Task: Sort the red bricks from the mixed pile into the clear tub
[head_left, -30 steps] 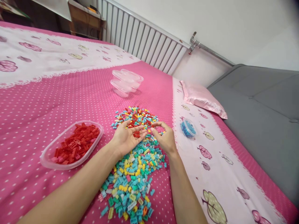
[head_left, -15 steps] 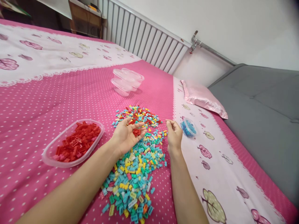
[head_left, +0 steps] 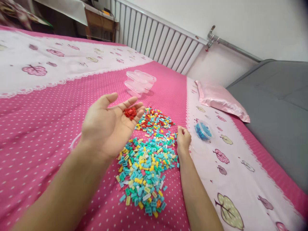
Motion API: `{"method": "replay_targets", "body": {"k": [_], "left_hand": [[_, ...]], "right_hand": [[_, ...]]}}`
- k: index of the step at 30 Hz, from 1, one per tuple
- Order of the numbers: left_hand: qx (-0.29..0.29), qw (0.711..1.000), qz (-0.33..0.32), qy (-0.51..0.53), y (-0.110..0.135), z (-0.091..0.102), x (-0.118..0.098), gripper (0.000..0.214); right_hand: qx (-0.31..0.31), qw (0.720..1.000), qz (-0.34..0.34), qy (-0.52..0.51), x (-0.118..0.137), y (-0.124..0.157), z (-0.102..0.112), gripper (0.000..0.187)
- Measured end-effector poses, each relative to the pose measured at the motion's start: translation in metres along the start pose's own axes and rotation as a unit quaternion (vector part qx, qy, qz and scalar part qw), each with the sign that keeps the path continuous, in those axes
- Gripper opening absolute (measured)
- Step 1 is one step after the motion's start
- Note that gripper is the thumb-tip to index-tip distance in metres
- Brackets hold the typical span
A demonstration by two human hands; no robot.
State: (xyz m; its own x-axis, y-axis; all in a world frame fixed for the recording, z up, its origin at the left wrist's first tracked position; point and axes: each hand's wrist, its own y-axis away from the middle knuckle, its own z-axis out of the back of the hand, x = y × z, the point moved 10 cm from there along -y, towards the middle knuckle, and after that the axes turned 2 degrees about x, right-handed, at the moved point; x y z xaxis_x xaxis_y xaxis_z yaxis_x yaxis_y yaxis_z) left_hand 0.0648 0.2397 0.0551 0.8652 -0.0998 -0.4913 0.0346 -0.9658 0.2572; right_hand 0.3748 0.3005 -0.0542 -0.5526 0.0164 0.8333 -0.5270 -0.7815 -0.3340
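Note:
My left hand (head_left: 108, 125) is raised palm up, its fingers stretched and slightly cupped. Several small red building bricks (head_left: 130, 113) rest on those fingers. My right hand (head_left: 183, 140) is low over the right edge of the brick pile, fingers curled together; whatever they hold, if anything, is hidden. Between and below my hands lies a mixed pile of bricks (head_left: 146, 170) in turquoise, green and yellow. Just beyond it is a second heap (head_left: 156, 120) with many red bricks. My left forearm covers most of a clear plastic tub, leaving a bit of its rim (head_left: 75, 142) in sight.
To the right sits a small clear tub of blue bricks (head_left: 203, 131). Clear empty containers (head_left: 141, 82) are stacked farther back on the pink dotted bedsheet (head_left: 96, 86). A pink pillow (head_left: 222, 101) lies by the grey headboard (head_left: 271, 112); a white radiator (head_left: 158, 37) lines the wall.
My left hand has lifted away from the pile, up and to the left, carrying the red bricks. It now hides the tub of red bricks. My right hand stays by the pile. The view has shifted slightly.

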Motion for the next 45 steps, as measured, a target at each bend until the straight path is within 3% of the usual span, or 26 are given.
{"method": "replay_targets", "body": {"k": [6,12,18,22,28,33,39,42,45], "left_hand": [[-0.04,0.994,-0.106,-0.005,0.019,0.024,-0.058,0.029],[-0.101,0.981,-0.165,-0.001,0.036,0.065,-0.093,0.028],[-0.134,0.983,-0.123,-0.023,0.043,0.098,-0.083,0.029],[-0.137,0.979,-0.14,-0.05,0.047,0.107,-0.08,0.029],[-0.103,0.972,-0.144,-0.154,0.043,0.104,-0.073,0.036],[-0.08,0.95,-0.169,-0.251,0.044,0.094,-0.069,0.04],[-0.047,0.936,-0.196,-0.289,0.045,0.087,-0.068,0.04],[-0.067,0.898,-0.251,-0.354,0.051,0.09,-0.082,0.037],[-0.1,0.808,-0.29,-0.503,0.057,0.088,-0.093,0.037]], "right_hand": [[0.147,0.987,0.063,0.008,0.015,0.01,-0.032,0.045],[0.212,0.974,0.075,-0.019,0.034,0.024,-0.042,0.047],[0.223,0.973,0.058,-0.007,0.029,0.027,-0.043,0.048],[0.22,0.973,0.065,0.013,0.028,0.028,-0.042,0.049],[0.224,0.972,0.071,0.025,0.026,0.029,-0.043,0.051],[0.227,0.971,0.075,0.018,0.023,0.028,-0.045,0.051],[0.229,0.97,0.078,0.016,0.021,0.027,-0.046,0.048],[0.226,0.971,0.078,0.017,0.022,0.027,-0.045,0.048],[0.225,0.971,0.076,0.017,0.024,0.028,-0.044,0.048]]}}
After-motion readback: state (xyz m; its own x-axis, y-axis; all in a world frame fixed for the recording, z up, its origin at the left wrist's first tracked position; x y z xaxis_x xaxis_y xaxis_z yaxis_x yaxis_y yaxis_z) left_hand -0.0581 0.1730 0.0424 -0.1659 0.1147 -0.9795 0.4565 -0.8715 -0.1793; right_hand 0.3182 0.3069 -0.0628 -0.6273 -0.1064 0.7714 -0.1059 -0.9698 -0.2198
